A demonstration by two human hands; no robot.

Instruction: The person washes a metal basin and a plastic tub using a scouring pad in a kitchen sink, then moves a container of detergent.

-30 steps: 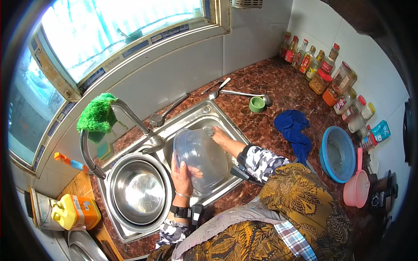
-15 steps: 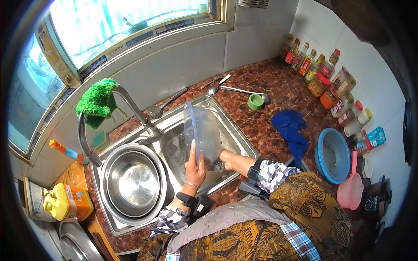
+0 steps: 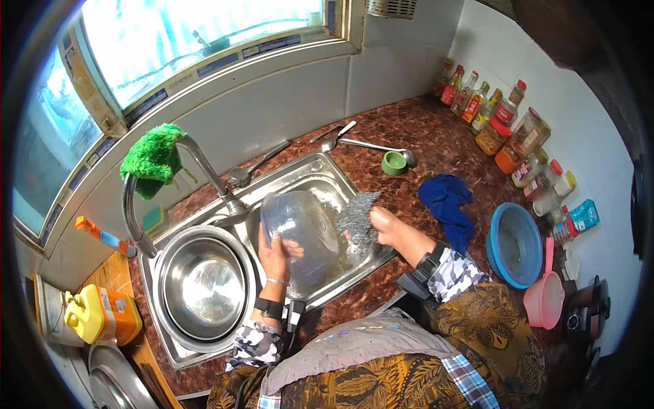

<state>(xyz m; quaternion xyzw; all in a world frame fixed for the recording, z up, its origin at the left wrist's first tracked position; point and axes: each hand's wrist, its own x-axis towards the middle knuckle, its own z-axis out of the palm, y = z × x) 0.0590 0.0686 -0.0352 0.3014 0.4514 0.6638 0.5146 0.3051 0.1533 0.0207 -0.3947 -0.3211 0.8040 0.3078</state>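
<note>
Over the right basin of the steel sink point(image 3: 304, 172), my left hand point(image 3: 274, 255) grips a clear plastic bowl point(image 3: 305, 238) by its side. The bowl is tilted, and my fingers show through its wall. My right hand point(image 3: 386, 226) is closed around a grey metallic mesh scouring cloth point(image 3: 357, 217), held at the bowl's right side; whether the cloth touches the bowl I cannot tell. Suds and water wet the basin below. In the left basin sits a round steel pot point(image 3: 204, 290), nested in a wider one.
A curved faucet point(image 3: 210, 168) with a green cloth point(image 3: 151, 158) stands behind the sink. On the right counter lie a green cup point(image 3: 394, 163), ladle, blue cloth point(image 3: 446, 204), blue basin point(image 3: 516, 244) and pink dipper point(image 3: 543, 300). Several bottles and jars point(image 3: 492, 138) line the wall.
The bowl has turned from standing on edge to leaning over, showing its rounded outside. My right hand has come up out of the basin to the right, with the scouring cloth now showing.
</note>
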